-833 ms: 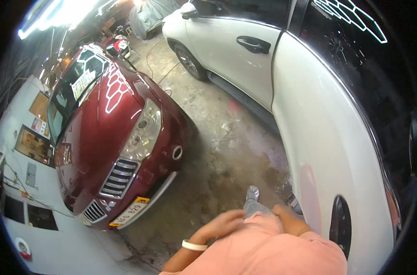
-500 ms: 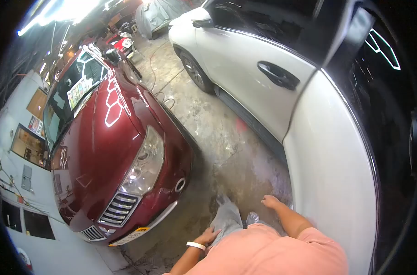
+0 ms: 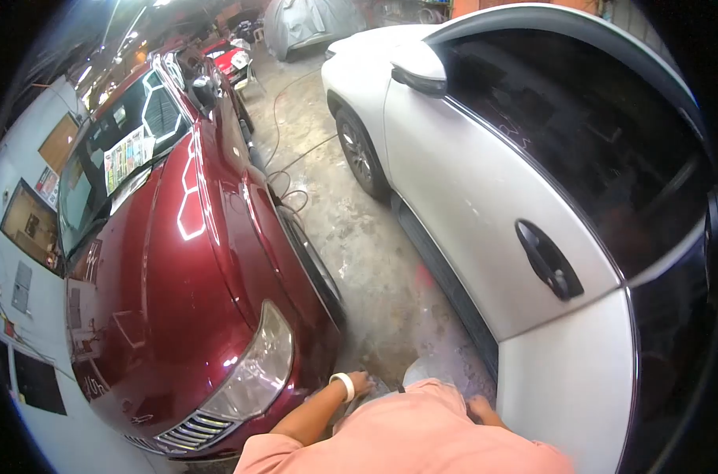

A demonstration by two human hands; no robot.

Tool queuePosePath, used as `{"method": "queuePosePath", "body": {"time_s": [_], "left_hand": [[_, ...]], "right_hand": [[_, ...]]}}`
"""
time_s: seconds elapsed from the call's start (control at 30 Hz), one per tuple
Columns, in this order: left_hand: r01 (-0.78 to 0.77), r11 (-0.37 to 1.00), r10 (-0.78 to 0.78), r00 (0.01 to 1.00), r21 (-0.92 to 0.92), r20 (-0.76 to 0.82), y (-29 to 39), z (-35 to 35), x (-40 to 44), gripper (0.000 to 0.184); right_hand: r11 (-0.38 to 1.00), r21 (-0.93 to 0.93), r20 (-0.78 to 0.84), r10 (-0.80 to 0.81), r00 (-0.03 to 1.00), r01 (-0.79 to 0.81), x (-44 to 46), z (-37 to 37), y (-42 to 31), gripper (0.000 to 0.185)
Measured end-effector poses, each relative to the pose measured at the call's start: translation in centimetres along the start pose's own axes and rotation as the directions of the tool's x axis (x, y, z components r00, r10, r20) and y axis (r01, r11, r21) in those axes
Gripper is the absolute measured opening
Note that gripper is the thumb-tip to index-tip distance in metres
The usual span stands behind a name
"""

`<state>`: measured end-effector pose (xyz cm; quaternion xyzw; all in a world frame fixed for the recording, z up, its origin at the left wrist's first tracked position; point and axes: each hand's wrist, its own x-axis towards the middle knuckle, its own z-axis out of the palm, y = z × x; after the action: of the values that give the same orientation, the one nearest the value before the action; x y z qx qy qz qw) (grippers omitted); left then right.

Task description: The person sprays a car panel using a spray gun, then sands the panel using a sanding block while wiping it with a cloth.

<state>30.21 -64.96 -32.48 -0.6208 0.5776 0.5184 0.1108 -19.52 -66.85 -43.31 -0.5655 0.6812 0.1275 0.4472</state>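
Note:
My left hand point(image 3: 361, 384), with a white band point(image 3: 343, 386) on its wrist, hangs in front of the dark red car's headlight corner. Its fingers look loose, and I see nothing in them. Low beside my body, my right hand point(image 3: 478, 407) is near the white car's side step point(image 3: 454, 288); its fingers are mostly hidden. To my left stands the dark red car point(image 3: 169, 276), with its headlight point(image 3: 256, 367) and grille point(image 3: 191, 430) close by. On my right is the white car point(image 3: 462, 189), its black door handle point(image 3: 548, 259) beyond my hand.
A stained concrete floor point(image 3: 367, 261) runs between the cars. A hose point(image 3: 292, 197) lies coiled by the red car's wheel. Farther back are a grey-covered vehicle point(image 3: 312, 24) and a red and white object point(image 3: 231, 59). Newspaper point(image 3: 126, 162) covers part of the windshield.
I have moved forward between the two cars, and the view has tilted up. The white door handle area is nearer, and my left hand has swung forward. My right hand is drawn closer to my body.

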Motion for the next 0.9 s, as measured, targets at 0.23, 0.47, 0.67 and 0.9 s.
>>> {"method": "queuePosePath", "body": {"time_s": [0.23,0.47,0.67,0.9], "left_hand": [[-0.127,0.985,0.103,0.977,-0.121,-0.187,2.7,-12.7,13.1,0.049],[0.022,0.999,-0.021,0.999,0.026,-0.043,5.3,-24.6,17.8,0.046],[0.043,0.936,-0.089,0.989,-0.349,-0.117,1.1,-33.5,24.2,0.058],[0.018,0.931,-0.080,0.984,-0.364,-0.157,-11.6,-44.7,31.3,0.056]], "right_hand": [[0.964,-0.236,0.165,-0.082,0.983,0.120,10.3,-3.4,-2.4,0.049],[0.938,-0.262,0.190,-0.182,0.965,0.229,27.7,-18.6,-25.4,0.046],[0.831,-0.216,0.033,-0.518,0.855,0.512,40.7,-27.9,-53.0,0.050],[0.867,-0.050,0.105,-0.490,0.866,0.496,46.2,-30.0,-74.1,0.053]]}}
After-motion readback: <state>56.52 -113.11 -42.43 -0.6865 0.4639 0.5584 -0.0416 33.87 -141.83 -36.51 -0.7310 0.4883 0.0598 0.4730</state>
